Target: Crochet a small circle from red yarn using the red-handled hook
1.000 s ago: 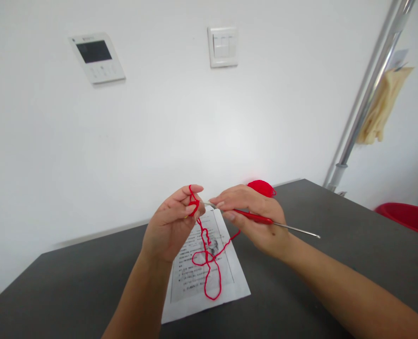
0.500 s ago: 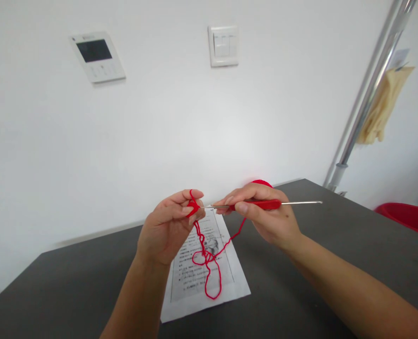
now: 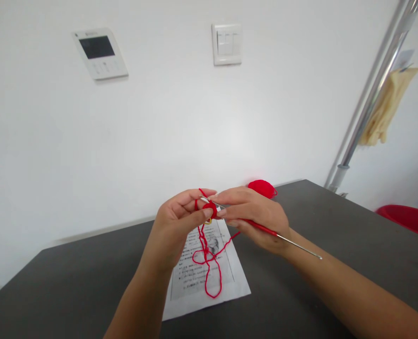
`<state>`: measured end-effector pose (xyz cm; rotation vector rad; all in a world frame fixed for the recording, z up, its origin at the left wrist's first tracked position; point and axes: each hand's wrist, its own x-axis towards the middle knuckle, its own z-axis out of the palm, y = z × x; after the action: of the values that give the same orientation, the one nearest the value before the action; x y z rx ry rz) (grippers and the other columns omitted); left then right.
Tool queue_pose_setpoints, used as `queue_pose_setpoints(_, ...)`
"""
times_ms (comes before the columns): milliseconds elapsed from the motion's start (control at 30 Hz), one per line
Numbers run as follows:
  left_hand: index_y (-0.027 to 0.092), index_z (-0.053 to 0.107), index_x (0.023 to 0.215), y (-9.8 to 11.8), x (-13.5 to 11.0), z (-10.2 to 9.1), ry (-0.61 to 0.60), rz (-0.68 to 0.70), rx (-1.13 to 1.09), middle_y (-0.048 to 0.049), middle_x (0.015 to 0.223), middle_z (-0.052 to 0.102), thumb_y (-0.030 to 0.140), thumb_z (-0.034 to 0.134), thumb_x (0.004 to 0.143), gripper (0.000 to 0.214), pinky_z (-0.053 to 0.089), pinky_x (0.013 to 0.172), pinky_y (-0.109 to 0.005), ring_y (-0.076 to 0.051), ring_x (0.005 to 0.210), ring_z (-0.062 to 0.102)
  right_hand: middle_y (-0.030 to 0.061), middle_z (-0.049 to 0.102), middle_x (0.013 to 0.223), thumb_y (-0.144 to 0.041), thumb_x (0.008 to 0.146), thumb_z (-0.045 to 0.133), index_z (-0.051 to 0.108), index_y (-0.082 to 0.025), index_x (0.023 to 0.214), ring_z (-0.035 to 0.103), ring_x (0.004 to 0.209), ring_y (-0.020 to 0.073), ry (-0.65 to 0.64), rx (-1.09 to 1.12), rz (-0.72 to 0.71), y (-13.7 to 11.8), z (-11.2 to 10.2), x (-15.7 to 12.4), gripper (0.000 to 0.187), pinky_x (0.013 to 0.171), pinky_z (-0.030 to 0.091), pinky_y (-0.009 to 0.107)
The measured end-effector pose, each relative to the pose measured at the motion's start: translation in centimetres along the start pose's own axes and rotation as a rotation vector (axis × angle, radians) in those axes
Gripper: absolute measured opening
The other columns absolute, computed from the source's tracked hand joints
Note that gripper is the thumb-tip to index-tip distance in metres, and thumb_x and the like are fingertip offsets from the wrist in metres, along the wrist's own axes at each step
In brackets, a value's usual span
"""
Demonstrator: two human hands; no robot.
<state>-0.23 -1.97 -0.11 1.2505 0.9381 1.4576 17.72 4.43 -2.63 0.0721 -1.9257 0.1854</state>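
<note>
My left hand [image 3: 176, 226] is raised over the table, its fingers pinched on a small red crochet piece [image 3: 209, 209] with red yarn [image 3: 208, 263] trailing down from it in loops onto a printed sheet of paper [image 3: 209, 273]. My right hand [image 3: 256, 217] grips a crochet hook [image 3: 286, 241] with a red handle and a metal shaft. Its tip touches the red piece and its back end points down to the right. A red ball of yarn [image 3: 262, 187] lies on the table just behind my right hand.
The dark grey table [image 3: 70, 292] stands against a white wall with a light switch [image 3: 227, 43] and an intercom panel [image 3: 100, 52]. A metal pole [image 3: 367, 99] with pale gloves [image 3: 385, 110] hanging on it rises at the right. A red basin [image 3: 408, 217] sits at the far right.
My right hand has turned the hook, so its back end dropped from level to pointing down and right. Both hands came closer together, and the red piece now shows between my fingers.
</note>
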Motion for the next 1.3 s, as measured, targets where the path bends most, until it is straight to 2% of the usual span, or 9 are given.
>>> queue_pose_setpoints(100, 0.019, 0.080, 0.093, 0.0, -0.1, 0.0, -0.005, -0.012, 0.019, -0.0025, 0.071, 0.073, 0.022, 0.081, 0.072, 0.022, 0.051, 0.073, -0.027, -0.015, 0.071, 0.067, 0.0098, 0.078, 0.109, -0.015, 0.096, 0.059, 0.070, -0.022, 0.109, 0.073, 0.105, 0.0187, 0.018, 0.016, 0.030, 0.0, -0.1, 0.0, 0.018, 0.089, 0.062, 0.034)
queue_pose_setpoints(200, 0.018, 0.079, 0.091, 0.0, -0.1, 0.1, 0.016, 0.002, 0.022, -0.0035, 0.075, 0.075, 0.022, 0.079, 0.074, 0.017, 0.051, 0.076, -0.028, -0.016, 0.074, 0.067, 0.0091, 0.078, 0.107, -0.018, 0.096, 0.062, 0.072, -0.022, 0.105, 0.073, 0.103, 0.0186, 0.098, 0.178, 0.146, 0.1, 0.3, -0.2, 0.015, 0.089, 0.062, 0.034)
queue_pose_setpoints(333, 0.017, 0.079, 0.083, 0.0, -0.1, 0.4, 0.077, 0.035, 0.011, -0.0032, 0.074, 0.073, 0.019, 0.081, 0.069, 0.015, 0.049, 0.073, -0.027, -0.016, 0.073, 0.064, 0.0066, 0.079, 0.103, -0.025, 0.094, 0.066, 0.076, -0.024, 0.102, 0.075, 0.098, 0.0194, 0.189, 0.354, 0.279, 0.2, 0.8, -0.4, 0.012, 0.086, 0.063, 0.036)
queue_pose_setpoints(467, 0.017, 0.078, 0.082, 0.1, 0.0, 0.6, 0.093, 0.016, -0.007, -0.0022, 0.069, 0.071, 0.018, 0.082, 0.064, 0.019, 0.047, 0.069, -0.027, -0.014, 0.067, 0.062, 0.0060, 0.080, 0.099, -0.026, 0.093, 0.068, 0.077, -0.024, 0.099, 0.076, 0.095, 0.0191, 0.210, 0.380, 0.305, 0.4, 0.9, -0.4, 0.011, 0.084, 0.063, 0.035)
queue_pose_setpoints(667, 0.016, 0.077, 0.079, 0.4, -0.1, 0.5, 0.128, 0.025, 0.004, -0.0002, 0.063, 0.067, 0.017, 0.081, 0.063, 0.016, 0.045, 0.065, -0.025, -0.012, 0.062, 0.059, 0.0062, 0.080, 0.103, -0.024, 0.095, 0.066, 0.076, -0.024, 0.101, 0.076, 0.097, 0.0179, 0.171, 0.366, 0.288, 0.4, 0.5, -0.5, 0.012, 0.085, 0.063, 0.033)
queue_pose_setpoints(1000, 0.017, 0.077, 0.079, 0.5, -0.2, 0.4, 0.128, 0.005, 0.060, 0.0003, 0.062, 0.067, 0.017, 0.079, 0.064, 0.016, 0.044, 0.064, -0.023, -0.011, 0.061, 0.058, 0.0052, 0.080, 0.103, -0.024, 0.094, 0.067, 0.074, -0.023, 0.097, 0.076, 0.098, 0.0177, 0.104, 0.515, 0.323, 1.2, -0.2, -0.5, 0.009, 0.084, 0.063, 0.032)
queue_pose_setpoints(1300, 0.018, 0.077, 0.084, 0.0, -0.1, 0.2, 0.100, -0.022, 0.153, 0.0011, 0.065, 0.067, 0.017, 0.077, 0.067, 0.017, 0.045, 0.063, -0.023, -0.010, 0.061, 0.058, 0.0100, 0.078, 0.106, -0.025, 0.097, 0.062, 0.073, -0.018, 0.097, 0.075, 0.100, 0.0190, -0.082, 0.552, 0.322, 1.3, -2.2, -0.1, 0.013, 0.087, 0.061, 0.034)
